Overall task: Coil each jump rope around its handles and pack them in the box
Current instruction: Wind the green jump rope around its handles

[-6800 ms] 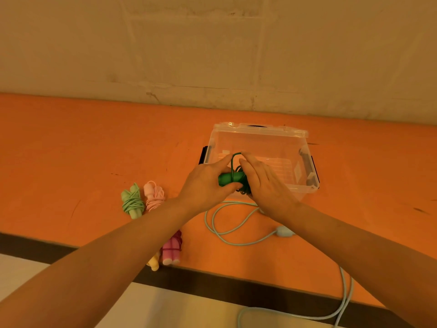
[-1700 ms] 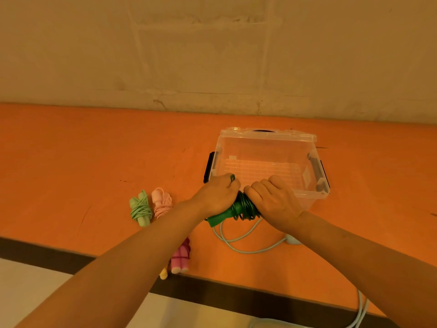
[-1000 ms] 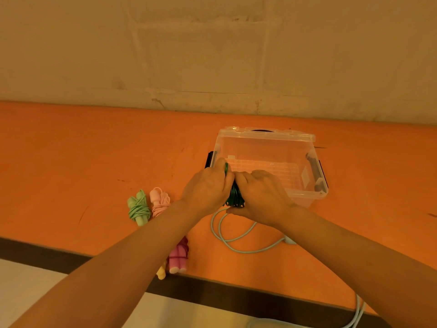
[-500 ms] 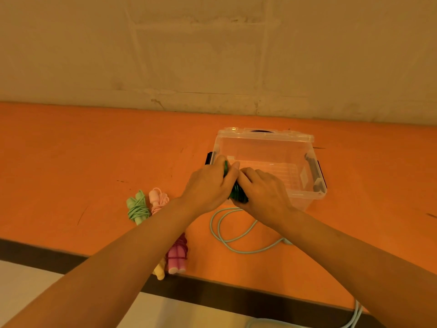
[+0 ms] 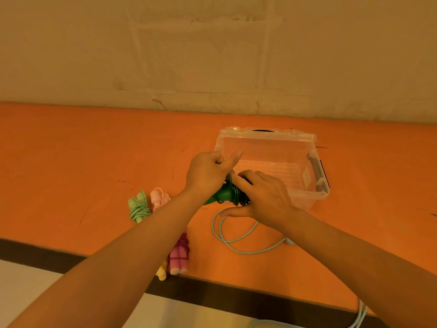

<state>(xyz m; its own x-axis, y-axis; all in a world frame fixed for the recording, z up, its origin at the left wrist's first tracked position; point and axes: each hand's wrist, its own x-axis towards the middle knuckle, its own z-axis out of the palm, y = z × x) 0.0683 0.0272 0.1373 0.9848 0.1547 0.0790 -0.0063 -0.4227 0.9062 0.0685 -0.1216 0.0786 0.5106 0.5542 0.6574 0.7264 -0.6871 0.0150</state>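
You are holding the dark green jump rope (image 5: 228,196), coiled around its handles, just in front of the clear box's (image 5: 316,196) near left corner, above the orange table (image 5: 71,150). Your left hand (image 5: 208,172) is gripping its upper end with curled fingers; your right hand (image 5: 264,197) is closing over the coils, thumb underneath. A pale blue rope (image 5: 227,237) is lying loose on the table below. Light green (image 5: 138,207), pale pink (image 5: 159,200) and magenta (image 5: 179,255) bundles are sitting to the left.

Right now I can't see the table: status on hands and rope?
Both hands, left hand and right hand, grip dark green rope. Clear box empty. Pale blue rope loose below.
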